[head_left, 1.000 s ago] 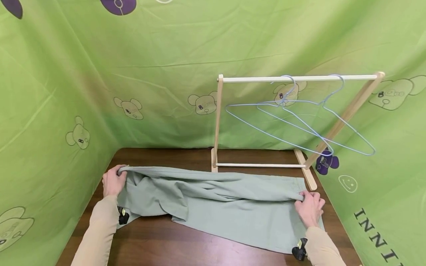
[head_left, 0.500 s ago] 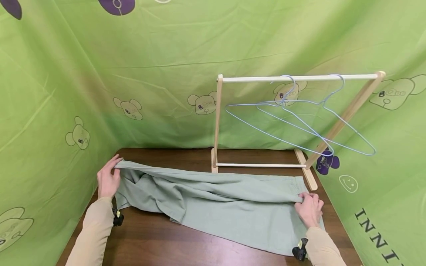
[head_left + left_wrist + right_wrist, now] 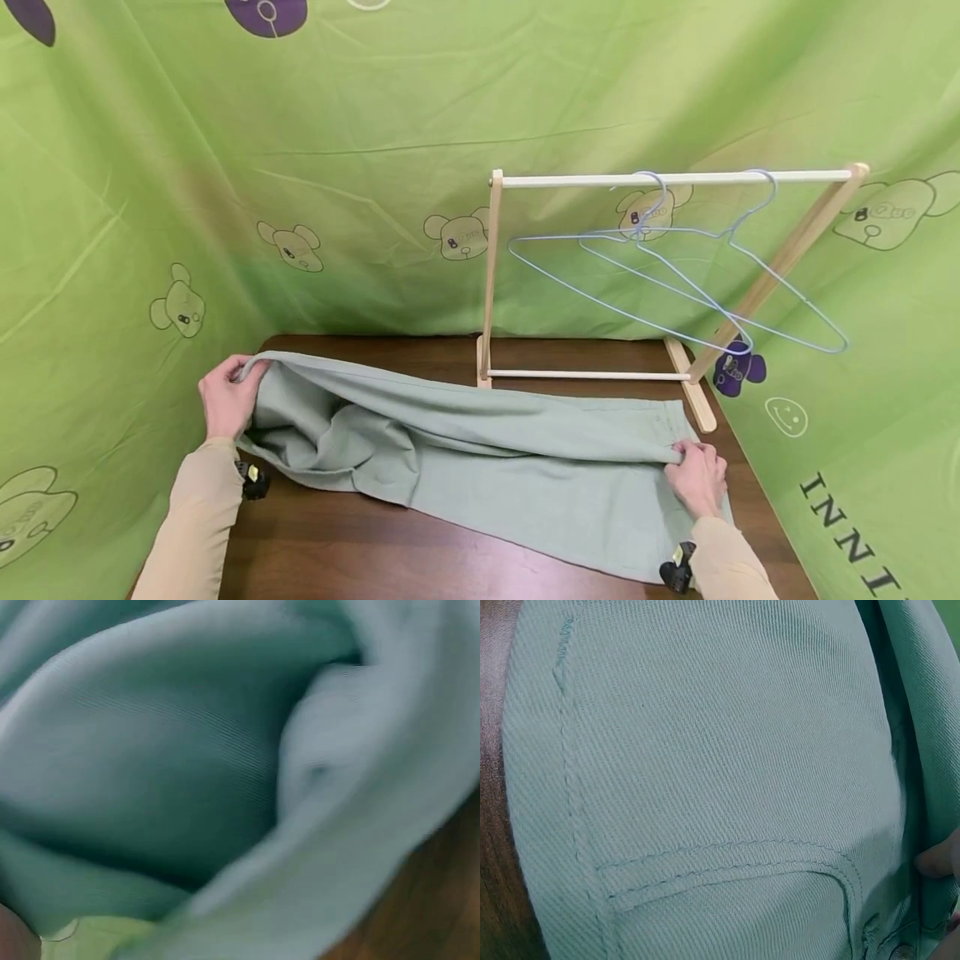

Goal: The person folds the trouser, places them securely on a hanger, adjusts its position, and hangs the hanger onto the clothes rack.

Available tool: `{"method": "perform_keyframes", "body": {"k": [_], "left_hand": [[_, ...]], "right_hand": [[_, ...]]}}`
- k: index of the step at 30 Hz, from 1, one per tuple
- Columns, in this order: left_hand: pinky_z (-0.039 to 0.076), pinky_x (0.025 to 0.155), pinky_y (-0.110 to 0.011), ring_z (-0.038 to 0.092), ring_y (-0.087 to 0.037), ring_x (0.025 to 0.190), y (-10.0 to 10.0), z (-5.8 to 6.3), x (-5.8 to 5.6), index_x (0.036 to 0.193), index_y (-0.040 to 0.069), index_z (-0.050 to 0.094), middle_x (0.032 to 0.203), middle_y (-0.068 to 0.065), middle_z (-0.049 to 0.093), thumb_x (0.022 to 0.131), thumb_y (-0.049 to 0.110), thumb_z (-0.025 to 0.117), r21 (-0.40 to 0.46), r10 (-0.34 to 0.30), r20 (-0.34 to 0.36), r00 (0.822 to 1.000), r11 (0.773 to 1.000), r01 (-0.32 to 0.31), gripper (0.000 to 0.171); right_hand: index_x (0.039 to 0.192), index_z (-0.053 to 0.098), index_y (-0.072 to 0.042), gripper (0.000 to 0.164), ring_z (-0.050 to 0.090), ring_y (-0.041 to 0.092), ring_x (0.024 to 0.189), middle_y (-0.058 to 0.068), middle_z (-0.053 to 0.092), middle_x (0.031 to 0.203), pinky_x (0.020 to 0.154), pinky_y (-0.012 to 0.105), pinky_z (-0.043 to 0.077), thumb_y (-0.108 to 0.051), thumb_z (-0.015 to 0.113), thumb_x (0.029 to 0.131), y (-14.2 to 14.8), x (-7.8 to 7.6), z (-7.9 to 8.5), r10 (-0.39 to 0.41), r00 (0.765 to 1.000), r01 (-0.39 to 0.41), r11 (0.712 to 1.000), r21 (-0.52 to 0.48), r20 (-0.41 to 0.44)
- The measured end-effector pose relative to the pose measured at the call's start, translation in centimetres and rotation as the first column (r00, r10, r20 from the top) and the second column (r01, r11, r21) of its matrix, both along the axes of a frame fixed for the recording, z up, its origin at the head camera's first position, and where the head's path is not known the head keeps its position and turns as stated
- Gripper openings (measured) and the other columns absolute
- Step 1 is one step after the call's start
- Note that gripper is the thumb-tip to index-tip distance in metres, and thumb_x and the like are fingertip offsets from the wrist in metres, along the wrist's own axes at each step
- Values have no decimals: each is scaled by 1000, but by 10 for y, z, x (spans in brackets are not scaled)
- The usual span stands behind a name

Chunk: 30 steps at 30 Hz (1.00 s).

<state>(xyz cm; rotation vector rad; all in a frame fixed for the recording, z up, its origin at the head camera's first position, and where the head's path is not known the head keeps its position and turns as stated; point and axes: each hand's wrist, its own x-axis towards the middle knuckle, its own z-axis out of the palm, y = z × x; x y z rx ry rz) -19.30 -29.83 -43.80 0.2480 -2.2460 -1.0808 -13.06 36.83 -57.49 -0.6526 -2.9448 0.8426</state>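
Sage-green trousers lie lengthwise across the brown table, their far edge folded over toward me. At the left end my left hand pinches the leg end between thumb and fingers, and the cloth there is lifted and gapes. My right hand grips the folded edge near the waist end. Up close, the left wrist view shows deep folds of the cloth. Curved pocket stitching and a small metal button show in the right wrist view, with a fingertip at the fold.
Behind the trousers stands a wooden rack with a white top rail. Two blue wire hangers hang from it. Green printed fabric encloses the table at the back and both sides.
My left hand has moved left and slightly up, drawing the leg end with it; its fingers shifted on the cloth. The cloth at that end now gapes wider. My right hand stays nearly in place.
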Motion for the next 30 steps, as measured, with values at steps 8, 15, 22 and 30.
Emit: {"method": "perform_keyframes", "body": {"k": [8,15,22,30], "left_hand": [[37,60,-36,65,-26,72,-4,43,-11,91,13,77,84,-15,76,86,44,77,-342,-18,189,982,936,83,32],[42,81,-54,60,-46,103,4,49,-39,124,12,65,118,-20,71,87,30,77,-594,-130,190,973,774,219,43],[23,113,-69,29,-54,139,16,7,-43,150,3,36,149,-30,40,94,27,66,-498,-99,344,934,824,271,67],[25,107,-75,20,-67,135,13,-64,-14,142,-2,34,145,-43,26,96,27,51,-101,-95,708,700,967,234,56]], "right_hand": [[115,57,1,38,28,62,129,35,35,141,93,77,35,-9,50,79,2,0,0,11,1000,-12,1000,17,20],[116,57,0,38,28,62,129,35,35,141,93,78,35,-9,49,80,1,-1,0,12,999,-13,1000,13,36],[117,56,0,39,26,61,130,35,35,141,95,78,33,-9,49,80,0,1,1,7,999,-8,1000,13,48],[118,55,0,39,21,61,133,35,29,145,97,78,28,-13,51,81,0,2,4,6,999,-3,999,-48,46]]}}
